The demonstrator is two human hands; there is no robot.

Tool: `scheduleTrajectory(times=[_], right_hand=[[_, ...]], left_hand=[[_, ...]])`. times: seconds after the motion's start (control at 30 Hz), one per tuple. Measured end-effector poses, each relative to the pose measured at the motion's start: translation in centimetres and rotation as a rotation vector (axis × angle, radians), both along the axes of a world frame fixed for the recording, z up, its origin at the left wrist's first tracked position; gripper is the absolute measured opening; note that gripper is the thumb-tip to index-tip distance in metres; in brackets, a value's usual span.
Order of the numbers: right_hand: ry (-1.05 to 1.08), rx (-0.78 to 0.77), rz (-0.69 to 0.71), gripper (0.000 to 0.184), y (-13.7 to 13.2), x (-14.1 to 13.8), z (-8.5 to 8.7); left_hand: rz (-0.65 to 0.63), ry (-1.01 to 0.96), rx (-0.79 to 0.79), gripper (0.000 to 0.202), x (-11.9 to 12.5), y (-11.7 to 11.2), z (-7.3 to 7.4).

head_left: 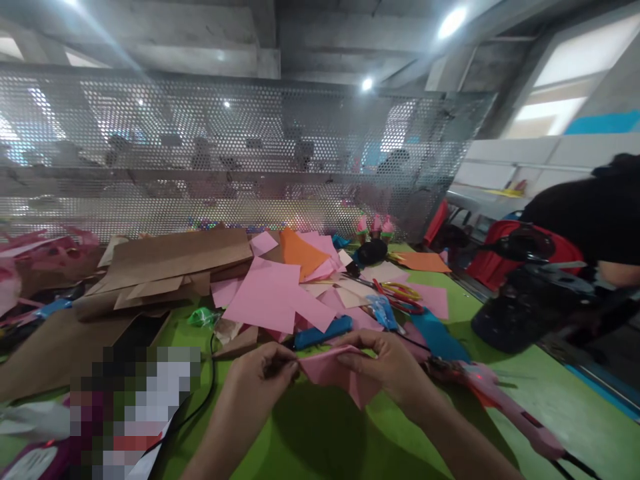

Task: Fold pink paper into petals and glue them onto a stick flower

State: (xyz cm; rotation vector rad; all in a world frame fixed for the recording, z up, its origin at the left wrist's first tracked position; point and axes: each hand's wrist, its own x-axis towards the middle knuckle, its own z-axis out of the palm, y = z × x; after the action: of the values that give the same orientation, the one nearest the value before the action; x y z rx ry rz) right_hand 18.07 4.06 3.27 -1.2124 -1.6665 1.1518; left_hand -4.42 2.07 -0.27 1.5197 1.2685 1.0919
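Note:
A folded piece of pink paper point(325, 369) is held up just above the green table. My right hand point(387, 367) grips its right side between thumb and fingers. At the paper's left corner, the fingertips of my left hand point(263, 380) are pinched together, seemingly on the corner itself. Behind both hands lies a blue strip point(325, 332), with loose pink sheets point(265, 293) spread beyond it. To the right of my right hand rests a pink glue gun point(520, 417) with a small red light and a black cord.
Brown cardboard point(170, 260) is piled at the left. Red-handled scissors point(407, 307) and an orange sheet point(303, 255) lie among the paper scraps. A black tub point(515, 313) stands at the table's right edge, near a person in black point(580, 207). Behind is a perforated metal screen point(225, 147).

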Motion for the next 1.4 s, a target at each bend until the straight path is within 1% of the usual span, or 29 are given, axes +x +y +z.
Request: scheduleTrajectory(times=[0.07,0.13,0.2,0.27,0.33,0.43,0.53,0.63,0.83,0.97,1.07,1.17,1.27,1.33,1.4], right_hand=[[-0.048,0.085,-0.016,0.031,0.0,0.1,0.0],[-0.135,0.245,-0.048,0.04,-0.2,0.2,0.0],[-0.222,0.398,-0.054,0.041,-0.3,0.3,0.2],[-0.282,0.479,-0.017,0.031,-0.4,0.3,0.3],[-0.307,0.512,0.021,0.021,-0.3,0.1,0.2],[-0.299,0.542,0.017,0.013,-0.2,-0.2,-0.2],[-0.211,0.512,0.003,0.008,-0.1,-0.4,-0.5],[-0.12,0.399,0.024,0.008,-0.2,-0.6,-0.6],[-0.002,0.118,-0.01,0.017,-0.6,-0.9,-0.5],[0.041,0.026,-0.074,0.021,-0.5,-0.9,-0.4],[0.106,0.004,-0.118,0.022,-0.5,-1.0,-0.2],[0.132,-0.003,-0.102,0.022,-0.5,-1.2,-0.2],[0.129,-0.002,-0.082,0.022,-0.4,-1.3,-0.3],[0.097,0.042,-0.07,0.018,-0.4,-1.5,-0.3],[0.037,0.159,-0.05,0.011,-0.4,-1.6,-0.2]], left_hand=[[0.007,0.012,0.006,0.014,0.0,0.0,0.1],[0.022,0.053,0.023,0.014,0.1,0.0,0.2],[0.04,0.101,0.041,0.014,0.1,-0.1,0.4],[0.05,0.141,0.058,0.015,0.2,-0.2,0.6],[0.048,0.16,0.074,0.015,0.3,-0.2,0.7],[0.016,0.073,0.068,0.012,0.5,-0.2,0.8],[-0.019,-0.139,-0.004,0.009,0.7,-0.2,0.7],[-0.027,-0.283,-0.074,0.012,0.9,-0.2,0.7],[-0.046,-0.381,-0.156,0.021,1.1,-0.1,1.0],[-0.041,-0.429,-0.174,0.022,1.2,-0.1,1.2],[-0.04,-0.41,-0.159,0.02,1.4,-0.1,1.3],[-0.06,-0.451,-0.145,0.02,1.7,-0.1,1.4],[-0.054,-0.506,-0.112,0.018,2.1,0.0,1.3],[-0.05,-0.523,-0.088,0.016,2.3,0.1,1.2],[-0.052,-0.535,-0.083,0.016,2.3,0.1,1.0]])
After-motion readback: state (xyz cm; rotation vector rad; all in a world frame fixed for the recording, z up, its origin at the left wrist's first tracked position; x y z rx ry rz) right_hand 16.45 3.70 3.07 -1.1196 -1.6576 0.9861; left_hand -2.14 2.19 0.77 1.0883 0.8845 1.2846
